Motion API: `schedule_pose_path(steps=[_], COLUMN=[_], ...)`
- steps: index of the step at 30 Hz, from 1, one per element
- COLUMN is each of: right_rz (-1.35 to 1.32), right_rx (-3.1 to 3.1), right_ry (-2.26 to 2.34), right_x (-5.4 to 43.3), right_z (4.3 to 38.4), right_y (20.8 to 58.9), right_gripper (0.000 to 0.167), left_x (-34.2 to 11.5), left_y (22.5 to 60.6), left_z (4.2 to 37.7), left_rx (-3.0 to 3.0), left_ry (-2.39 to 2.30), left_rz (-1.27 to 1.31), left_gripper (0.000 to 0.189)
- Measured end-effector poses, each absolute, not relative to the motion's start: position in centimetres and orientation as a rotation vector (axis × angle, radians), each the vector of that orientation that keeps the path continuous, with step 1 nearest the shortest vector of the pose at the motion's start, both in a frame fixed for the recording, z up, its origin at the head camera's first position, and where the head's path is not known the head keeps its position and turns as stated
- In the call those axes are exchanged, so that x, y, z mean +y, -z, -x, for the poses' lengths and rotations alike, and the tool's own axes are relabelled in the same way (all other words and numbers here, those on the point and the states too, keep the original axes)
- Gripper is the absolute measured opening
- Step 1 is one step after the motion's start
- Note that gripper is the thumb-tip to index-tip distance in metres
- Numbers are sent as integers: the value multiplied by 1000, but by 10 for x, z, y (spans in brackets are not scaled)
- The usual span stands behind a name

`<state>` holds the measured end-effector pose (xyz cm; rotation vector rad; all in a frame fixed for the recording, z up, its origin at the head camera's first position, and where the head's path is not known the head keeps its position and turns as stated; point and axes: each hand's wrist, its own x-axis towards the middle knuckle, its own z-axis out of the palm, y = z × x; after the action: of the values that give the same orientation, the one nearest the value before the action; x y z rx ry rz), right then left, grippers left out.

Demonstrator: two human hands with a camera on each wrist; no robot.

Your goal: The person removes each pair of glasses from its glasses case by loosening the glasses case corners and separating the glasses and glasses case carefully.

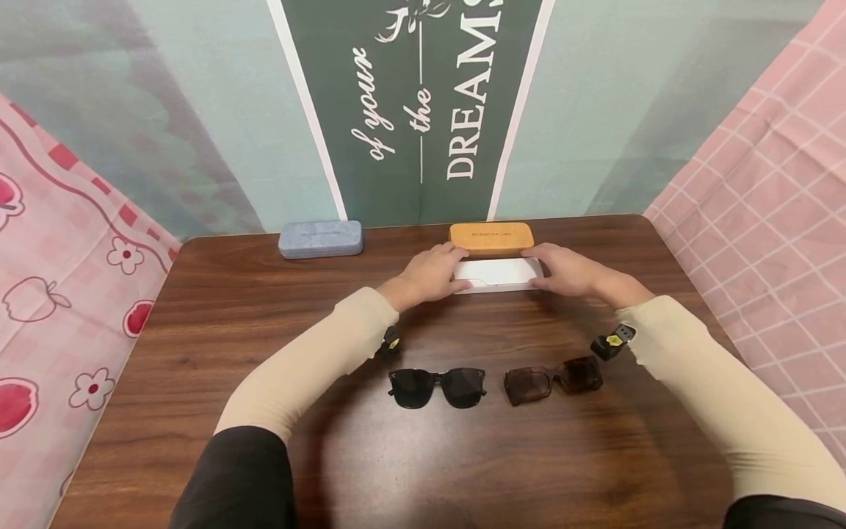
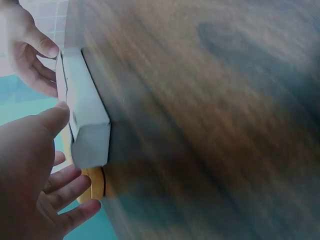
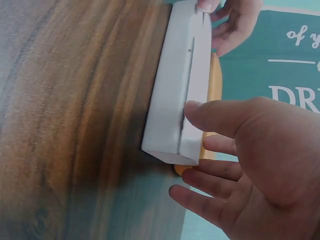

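1. Nearest, black sleeves [image 1: 238, 477] give way to cream arm covers [image 1: 311, 367] on both forearms, with a small black device [image 1: 613, 340] at the right wrist.
2. On the dark wood-grain table [image 1: 231, 323] lie black-framed sunglasses [image 1: 423, 386] and, to their right and well apart from the cases, brown rectangular sunglasses [image 1: 572, 375] set at a slight slant.
3. Beyond them is the white glasses case [image 1: 499, 272], lengthwise across the far part of the table, with a flap seam along its long side.
4. The left hand [image 1: 431, 273] pinches the case's left end, thumb at the near edge and fingers behind; its lower fingers are spread apart in the left wrist view.
5. The right hand [image 1: 570, 270] pinches the right end likewise, its thumb on the seam and its lower fingers spread past the end.
6. Just behind the white case sits a yellow-orange glasses case [image 1: 492, 236]; a blue-grey glasses case [image 1: 321, 239] lies well to its left, near the table's far edge.
7. Farthest, a green banner [image 1: 423, 95] bears white lettering, including "DREAMS".
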<state>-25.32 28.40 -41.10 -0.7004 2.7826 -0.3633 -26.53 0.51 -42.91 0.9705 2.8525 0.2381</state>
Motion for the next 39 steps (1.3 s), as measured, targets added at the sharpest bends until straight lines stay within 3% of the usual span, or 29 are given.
schedule_pose_path(steps=[10,39], right_rz=[730,843], right_rx=[2798,2809], right_ry=[374,377], right_x=[282,230], right_z=[252,263], right_y=[395,372], right_gripper=[53,57], left_x=[-13,-91], left_y=[416,405], left_z=[272,286], left_rx=[2886,2978], left_ry=[-236,-363], left_rz=[-973,-842], left_gripper=[62,61])
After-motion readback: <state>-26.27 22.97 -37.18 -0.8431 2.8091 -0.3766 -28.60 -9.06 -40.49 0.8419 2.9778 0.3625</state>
